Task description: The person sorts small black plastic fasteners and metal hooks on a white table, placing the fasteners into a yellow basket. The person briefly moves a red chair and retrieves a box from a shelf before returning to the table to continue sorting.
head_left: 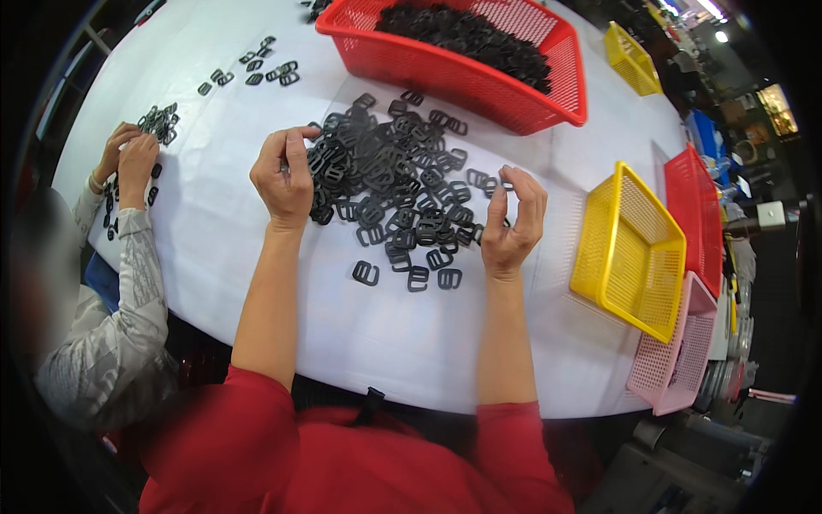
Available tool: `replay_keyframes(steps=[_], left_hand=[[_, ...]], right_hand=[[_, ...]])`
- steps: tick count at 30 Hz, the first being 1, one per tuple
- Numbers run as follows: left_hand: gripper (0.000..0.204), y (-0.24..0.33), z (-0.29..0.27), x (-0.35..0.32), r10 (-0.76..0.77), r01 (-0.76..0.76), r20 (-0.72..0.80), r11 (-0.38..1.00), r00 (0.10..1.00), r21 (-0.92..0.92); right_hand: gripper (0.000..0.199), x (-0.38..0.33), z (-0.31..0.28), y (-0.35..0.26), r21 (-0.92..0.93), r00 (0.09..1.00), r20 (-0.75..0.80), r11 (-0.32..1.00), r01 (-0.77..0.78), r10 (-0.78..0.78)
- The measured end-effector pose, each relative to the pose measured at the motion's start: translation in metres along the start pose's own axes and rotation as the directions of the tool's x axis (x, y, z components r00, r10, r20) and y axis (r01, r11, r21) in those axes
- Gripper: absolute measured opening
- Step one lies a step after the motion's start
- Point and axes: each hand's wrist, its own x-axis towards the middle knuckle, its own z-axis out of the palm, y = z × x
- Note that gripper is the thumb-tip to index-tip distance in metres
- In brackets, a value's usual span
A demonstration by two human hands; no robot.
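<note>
A pile of black plastic buckles [394, 176] lies spread on the white table [377, 334] in front of me. My left hand [282, 176] is at the pile's left edge, fingers pinched on a black buckle. My right hand [512, 218] hovers at the pile's right edge, fingers curled around a small black buckle near its fingertips. A few loose buckles [411, 276] lie near the front of the pile between my hands.
A red basket [479, 81] full of black buckles stands behind the pile. A yellow basket [629, 253], a red one [698, 214] and a pink one [676, 360] sit at the right. At the left, another person's hands [128, 163] handle small buckle groups [158, 120].
</note>
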Motion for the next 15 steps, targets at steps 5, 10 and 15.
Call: replay_keyframes(steps=[5, 10, 15], left_hand=[[0.025, 0.012, -0.007, 0.015, -0.034, 0.028, -0.028, 0.98, 0.999, -0.196], [0.028, 0.042, -0.003, 0.005, -0.106, 0.103, 0.023, 0.865, 0.994, -0.491], [0.025, 0.089, -0.008, -0.039, -0.038, 0.19, 0.257, 0.778, 0.966, -0.599]], right_hand=[[0.026, 0.049, -0.076, -0.021, -0.53, 0.963, -0.255, 0.846, -0.061, -0.09], [0.035, 0.018, -0.172, -0.038, -0.713, 0.589, 0.139, 0.494, -0.499, 0.796], [0.045, 0.004, -0.219, -0.058, -0.595, 0.839, 0.142, 0.723, -0.351, 0.525]])
